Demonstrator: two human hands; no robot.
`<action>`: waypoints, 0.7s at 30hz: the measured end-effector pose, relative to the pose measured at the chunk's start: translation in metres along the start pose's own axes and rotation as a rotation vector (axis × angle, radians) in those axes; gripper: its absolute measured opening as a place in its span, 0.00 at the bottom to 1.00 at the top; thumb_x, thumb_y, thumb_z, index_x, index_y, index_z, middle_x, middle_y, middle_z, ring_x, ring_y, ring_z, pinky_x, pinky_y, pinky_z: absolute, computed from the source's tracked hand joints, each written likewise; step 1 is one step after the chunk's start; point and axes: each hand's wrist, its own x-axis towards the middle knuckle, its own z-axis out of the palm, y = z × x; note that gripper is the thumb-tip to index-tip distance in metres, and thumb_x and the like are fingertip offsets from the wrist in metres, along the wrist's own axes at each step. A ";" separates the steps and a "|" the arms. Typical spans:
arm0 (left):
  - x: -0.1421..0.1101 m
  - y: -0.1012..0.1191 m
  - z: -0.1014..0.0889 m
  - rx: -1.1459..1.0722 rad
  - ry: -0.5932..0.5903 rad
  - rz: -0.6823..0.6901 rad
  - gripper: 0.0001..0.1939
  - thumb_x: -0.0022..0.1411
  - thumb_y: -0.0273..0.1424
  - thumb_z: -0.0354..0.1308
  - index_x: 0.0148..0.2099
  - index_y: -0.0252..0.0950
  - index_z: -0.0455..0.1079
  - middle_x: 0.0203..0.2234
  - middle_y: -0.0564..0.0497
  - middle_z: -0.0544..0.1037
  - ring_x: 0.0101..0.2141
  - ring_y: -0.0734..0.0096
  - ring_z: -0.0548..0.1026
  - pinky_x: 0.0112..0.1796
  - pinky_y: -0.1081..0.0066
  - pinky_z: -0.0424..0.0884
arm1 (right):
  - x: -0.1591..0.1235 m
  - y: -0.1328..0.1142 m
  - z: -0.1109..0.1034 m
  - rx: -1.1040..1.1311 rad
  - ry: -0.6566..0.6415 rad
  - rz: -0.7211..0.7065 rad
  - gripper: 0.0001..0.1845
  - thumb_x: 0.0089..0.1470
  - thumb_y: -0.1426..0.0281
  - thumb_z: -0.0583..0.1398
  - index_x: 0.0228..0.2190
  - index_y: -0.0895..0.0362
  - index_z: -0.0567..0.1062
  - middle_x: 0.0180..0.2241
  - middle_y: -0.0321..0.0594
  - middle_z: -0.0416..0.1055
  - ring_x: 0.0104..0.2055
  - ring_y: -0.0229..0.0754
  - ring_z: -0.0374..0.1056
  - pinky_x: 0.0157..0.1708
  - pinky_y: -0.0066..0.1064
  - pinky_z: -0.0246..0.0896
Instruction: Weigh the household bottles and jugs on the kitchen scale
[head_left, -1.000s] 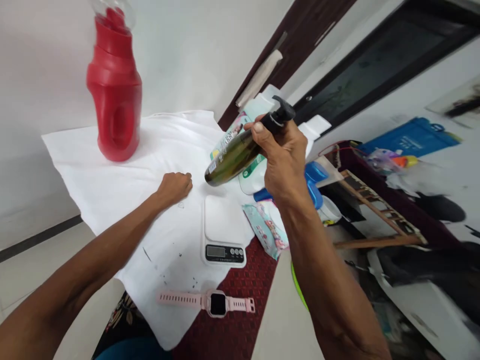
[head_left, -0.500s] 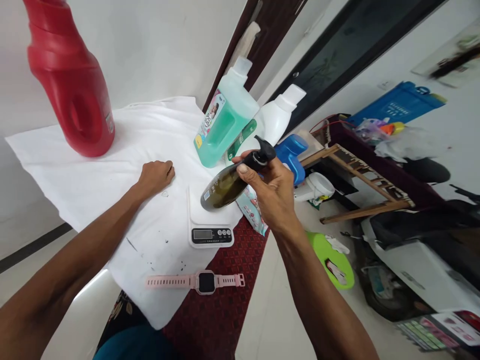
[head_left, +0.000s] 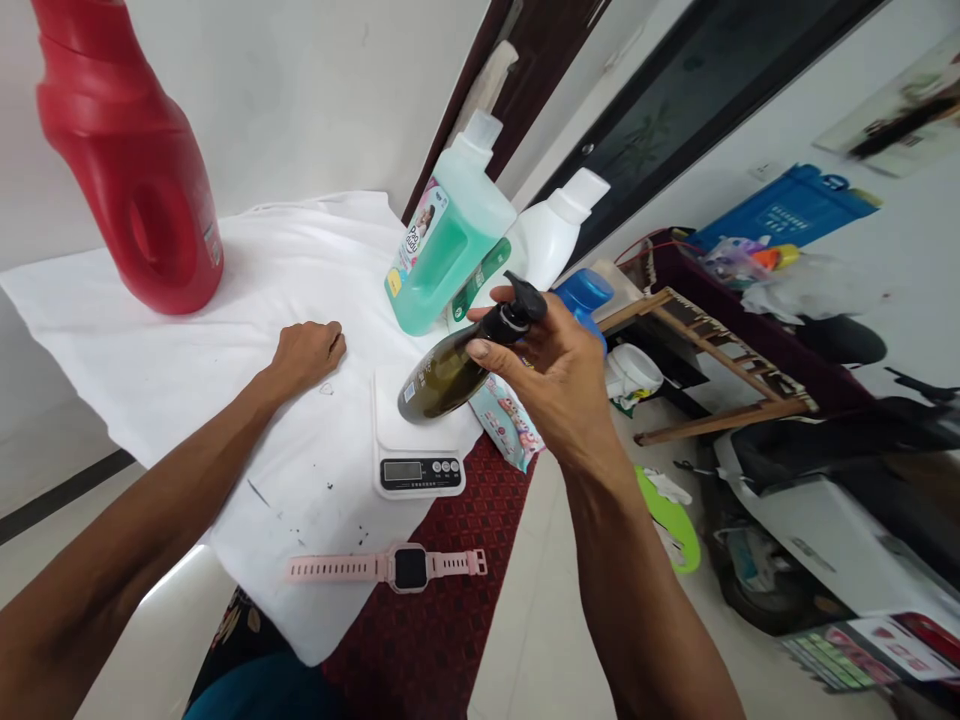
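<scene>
My right hand grips the neck of a dark green pump bottle with a black pump head, tilted with its base low over a white kitchen scale. Whether the base touches the scale pan I cannot tell. My left hand rests as a loose fist on a white cloth spread over the table, left of the scale. Black specks dot the cloth near its front edge.
A red detergent jug stands at the back left. A teal jug, a white bottle and a blue-capped container stand behind the scale. A pink smartwatch lies in front, a wipes pack to the right. Clutter fills the floor at right.
The camera swung, bringing the teal and white bottles into view. My right hand lowered the pump bottle from above the cloth toward the scale. My left fist stayed on the cloth.
</scene>
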 end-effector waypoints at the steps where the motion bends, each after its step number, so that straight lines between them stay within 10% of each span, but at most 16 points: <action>1: 0.000 0.000 0.000 0.003 -0.002 -0.001 0.22 0.73 0.37 0.40 0.43 0.36 0.75 0.33 0.39 0.79 0.36 0.51 0.77 0.37 0.60 0.62 | 0.000 0.002 0.001 -0.001 0.003 0.001 0.26 0.52 0.49 0.74 0.48 0.46 0.79 0.46 0.38 0.82 0.51 0.50 0.79 0.52 0.49 0.77; 21: 0.000 0.006 -0.006 0.024 -0.052 -0.029 0.21 0.74 0.36 0.41 0.45 0.35 0.76 0.35 0.38 0.81 0.39 0.49 0.80 0.39 0.61 0.63 | 0.065 0.095 0.008 -0.319 0.478 0.062 0.29 0.47 0.40 0.69 0.32 0.51 0.72 0.34 0.43 0.79 0.40 0.55 0.77 0.47 0.56 0.74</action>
